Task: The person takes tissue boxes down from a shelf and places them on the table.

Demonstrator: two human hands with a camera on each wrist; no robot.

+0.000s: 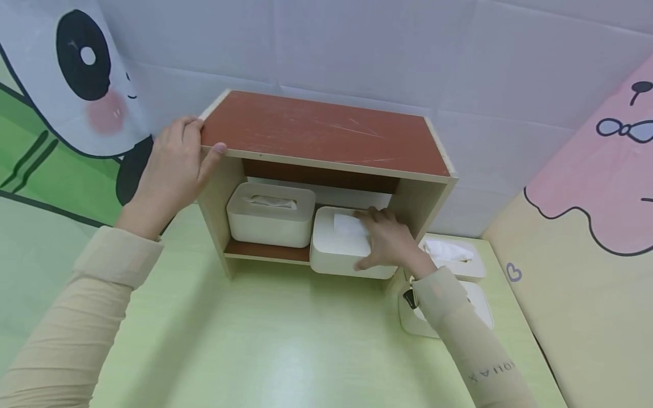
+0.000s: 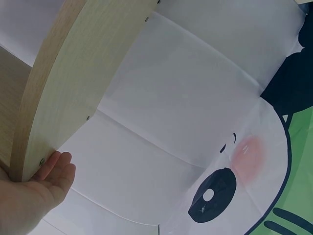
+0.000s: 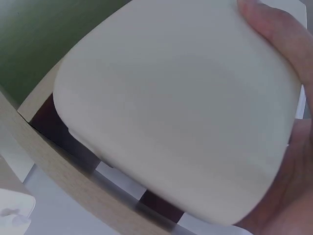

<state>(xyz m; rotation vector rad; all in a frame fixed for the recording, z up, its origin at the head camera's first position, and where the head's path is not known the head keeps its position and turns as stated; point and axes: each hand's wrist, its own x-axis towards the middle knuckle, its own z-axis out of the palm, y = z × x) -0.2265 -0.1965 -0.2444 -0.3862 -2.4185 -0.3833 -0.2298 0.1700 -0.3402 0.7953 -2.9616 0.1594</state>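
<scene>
My left hand point(image 1: 170, 167) grips the upper left corner of a small wooden shelf point(image 1: 326, 130) with a reddish-brown top, thumb over the front edge. In the left wrist view, its fingers curl against the shelf's pale side panel point(image 2: 83, 73). My right hand point(image 1: 390, 241) holds a white tissue box point(image 1: 334, 249) from above, fingers across the top and thumb at the front. That box sits in the right half of the shelf opening, its front jutting past the edge. In the right wrist view, the box's smooth face point(image 3: 171, 107) fills most of the picture. Beside it, another tissue box point(image 1: 270, 226) stands inside the shelf.
Right of the shelf, a tissue box with tissue showing point(image 1: 476, 266) and a nearer white box point(image 1: 420, 326), partly behind my right forearm, stand on the pale green table point(image 1: 285, 351). A cartoon-printed sheet point(image 1: 357, 51) hangs behind; a panel point(image 1: 586, 294) borders the right.
</scene>
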